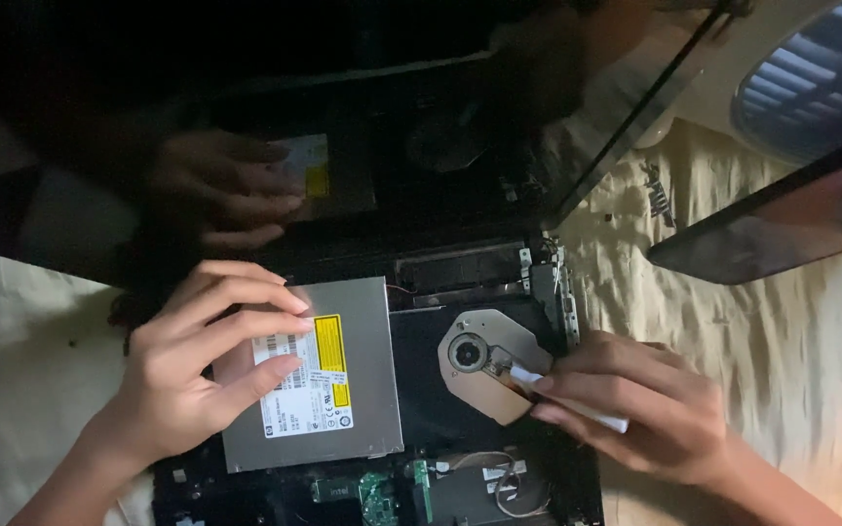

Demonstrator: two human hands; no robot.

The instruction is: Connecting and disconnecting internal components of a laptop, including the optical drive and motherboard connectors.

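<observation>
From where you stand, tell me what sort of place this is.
Probably a home spot used for repair, not a workshop: an opened laptop lies on creased cream cloth, the left hand steadies its silver optical drive, and the right hand wipes the drive's exposed tray.

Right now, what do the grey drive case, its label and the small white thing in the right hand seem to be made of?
The drive case looks like brushed sheet metal: flat, dull grey, with a soft sheen. Its label seems to be printed paper or film, white with a yellow strip. The left hand rests on it. The white thing held by the right hand may be cloth, paper or a swab; too dim to tell.
</observation>
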